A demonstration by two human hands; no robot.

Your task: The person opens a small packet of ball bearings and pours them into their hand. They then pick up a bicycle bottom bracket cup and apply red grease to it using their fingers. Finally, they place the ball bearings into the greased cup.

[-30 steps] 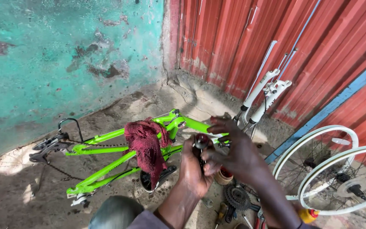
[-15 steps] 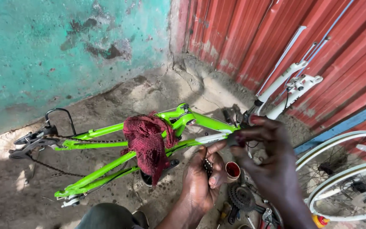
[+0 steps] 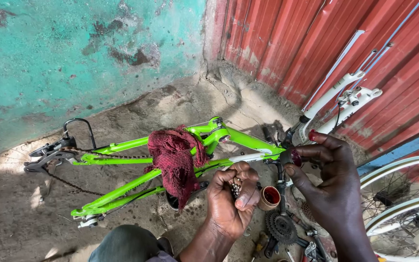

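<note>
A bright green bicycle frame (image 3: 122, 145) lies on the ground with a dark red rag (image 3: 176, 157) draped over its middle. My left hand (image 3: 231, 204) is cupped, palm up, around a small cluster of steel bearing balls (image 3: 237, 187). My right hand (image 3: 328, 182) pinches the frame's head tube end (image 3: 287, 156) with its fingertips. A white suspension fork (image 3: 338, 99) leans from that end against the red wall.
A small round tin with red grease (image 3: 270, 197) sits on the ground between my hands. A cassette sprocket (image 3: 281, 225) and tools lie below it. White-rimmed wheels (image 3: 403, 204) lie at right. A loose chain and derailleur (image 3: 49, 155) trail at left. My knee (image 3: 127, 245) is at bottom.
The view has shifted, so the frame sits lower and more central. My left hand has turned palm up with the bearing balls, and my right hand has settled on the head tube.
</note>
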